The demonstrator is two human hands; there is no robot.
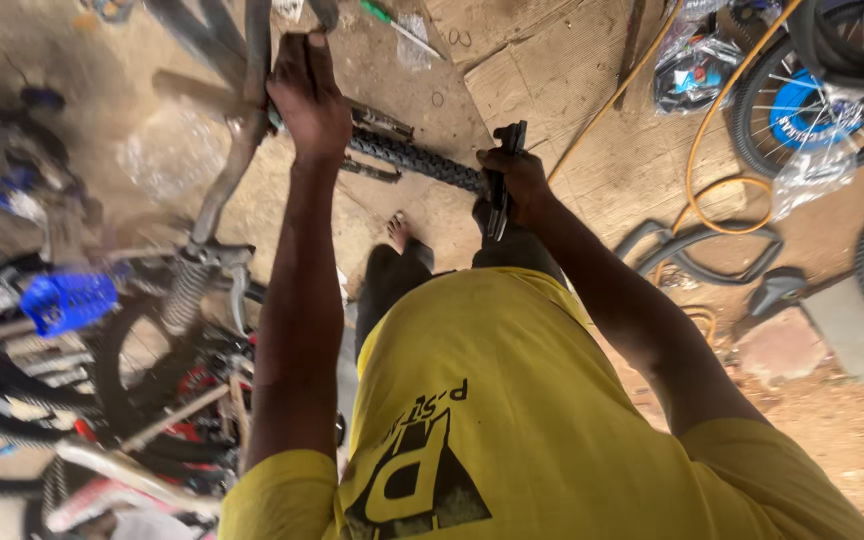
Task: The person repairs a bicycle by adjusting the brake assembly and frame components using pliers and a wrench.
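My left hand (pixel 307 100) is stretched forward and closed around a grey metal bicycle frame tube (pixel 237 150) that runs down toward a spring shock (pixel 184 295). In my right hand (pixel 520 180) I grip a black hand tool (pixel 500 205), held upright against the end of a black knobby tyre (pixel 417 158). That tyre lies across between my two hands. My yellow shirt (pixel 492 400) fills the bottom of the view. Below the tyre, my bare foot (pixel 399 232) rests on the dirt floor.
Several bicycles and a blue basket (pixel 67 300) crowd the left side. A wheel with a blue hub (pixel 802 108) stands at upper right, with an orange hose (pixel 697 160), a plastic bag (pixel 692 70), a black saddle (pixel 777 290), flattened cardboard (pixel 552 60) and a green screwdriver (pixel 387 18).
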